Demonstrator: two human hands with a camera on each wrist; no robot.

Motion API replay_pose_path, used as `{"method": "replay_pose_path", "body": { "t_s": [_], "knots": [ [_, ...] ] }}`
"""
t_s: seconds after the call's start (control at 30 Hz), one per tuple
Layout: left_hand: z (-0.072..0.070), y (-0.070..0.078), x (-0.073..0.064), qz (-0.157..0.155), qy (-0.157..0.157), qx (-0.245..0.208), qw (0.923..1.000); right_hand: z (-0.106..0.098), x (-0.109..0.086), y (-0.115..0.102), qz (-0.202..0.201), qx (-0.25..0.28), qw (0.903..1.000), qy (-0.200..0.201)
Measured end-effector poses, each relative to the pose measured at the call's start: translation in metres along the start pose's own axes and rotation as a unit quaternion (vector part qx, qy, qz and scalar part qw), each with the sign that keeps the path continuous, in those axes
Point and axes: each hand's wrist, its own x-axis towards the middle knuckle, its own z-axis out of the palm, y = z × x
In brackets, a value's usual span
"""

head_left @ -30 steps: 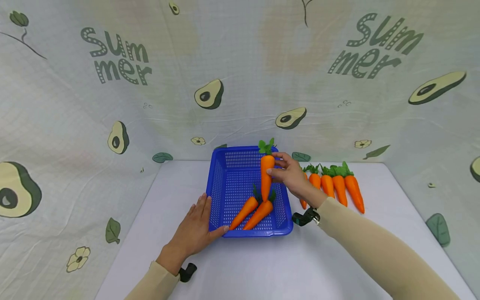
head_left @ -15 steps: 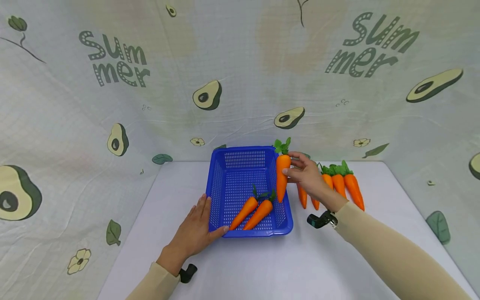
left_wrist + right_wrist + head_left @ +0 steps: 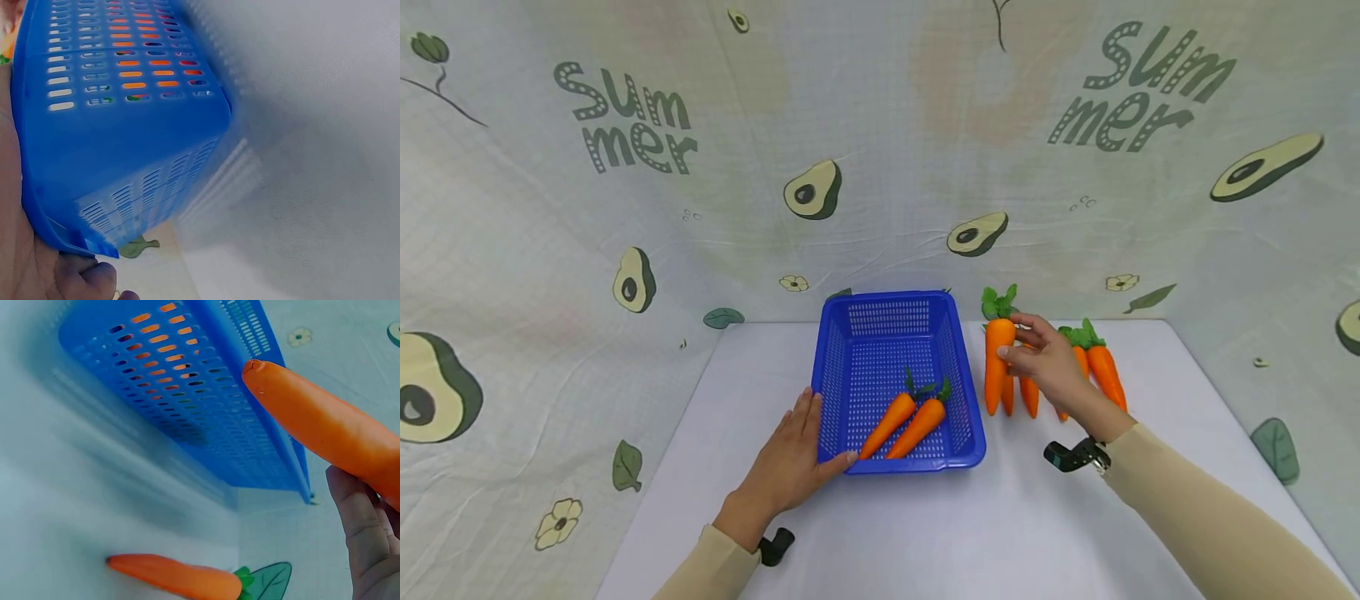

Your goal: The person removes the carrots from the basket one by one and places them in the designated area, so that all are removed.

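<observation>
My right hand [image 3: 1051, 365] pinches an orange carrot [image 3: 997, 365] with a green leafy top, upright just right of the blue basket [image 3: 874, 354]. In the right wrist view the carrot [image 3: 325, 422] points its tip toward the basket's outer wall [image 3: 219, 434]. Two carrots, one on the left [image 3: 889, 423] and one on the right [image 3: 919, 428], lie slanted at the basket's front. My left hand [image 3: 784, 462] rests against the basket's front left corner, fingers extended along its side and thumb at the front rim. The left wrist view shows its palm [image 3: 12, 237] beside the rim.
Several carrots [image 3: 1105, 371] lie in a row right of the basket, partly hidden by my right hand. One carrot [image 3: 178, 575] shows low in the right wrist view. A patterned cloth [image 3: 880, 125] stands behind the white table [image 3: 910, 542].
My right hand has moved right with the carrot, from above the basket past its right rim and a little lower, over the row of carrots. My left hand and the basket stay put.
</observation>
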Motion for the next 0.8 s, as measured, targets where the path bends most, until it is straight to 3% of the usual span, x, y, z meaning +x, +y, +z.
{"method": "replay_pose_path", "body": {
  "t_s": [0.2, 0.57, 0.8],
  "knots": [
    [0.001, 0.000, 0.000, -0.001, 0.000, 0.000, 1.0000, -0.009, -0.008, 0.009, 0.027, -0.024, 0.9993, -0.002],
    [0.001, 0.001, 0.000, 0.000, 0.007, -0.007, 1.0000, -0.019, -0.022, 0.033, 0.039, -0.032, 0.9987, -0.001],
    [0.002, 0.000, 0.000, -0.002, 0.006, -0.009, 0.9999, -0.049, -0.026, 0.042, 0.042, -0.058, 0.9974, 0.010]
  ]
}}
